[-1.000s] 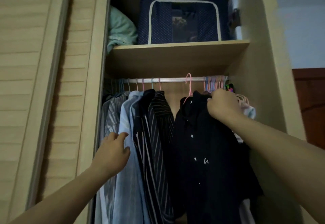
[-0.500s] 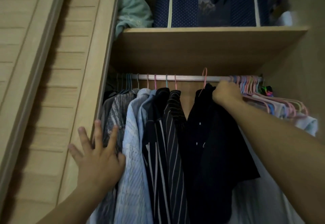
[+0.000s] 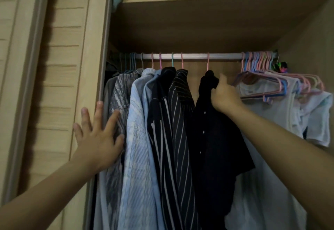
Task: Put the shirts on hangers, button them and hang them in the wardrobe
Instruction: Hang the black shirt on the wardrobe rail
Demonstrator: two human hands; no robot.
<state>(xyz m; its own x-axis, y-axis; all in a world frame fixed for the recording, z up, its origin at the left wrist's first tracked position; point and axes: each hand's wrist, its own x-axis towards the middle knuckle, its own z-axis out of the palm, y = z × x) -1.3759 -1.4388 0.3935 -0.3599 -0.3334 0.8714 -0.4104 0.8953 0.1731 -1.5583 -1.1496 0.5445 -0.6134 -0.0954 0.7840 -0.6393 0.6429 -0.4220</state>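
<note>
Head view, close, angled up into wardrobe (image 3: 198,31), rail (image 3: 195,55) ahead

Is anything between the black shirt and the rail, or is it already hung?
Nothing visible blocks it. The black shirt already hangs by its pink hanger on the rail, in a gap beside the striped shirt. The right hand grips its collar.
</note>
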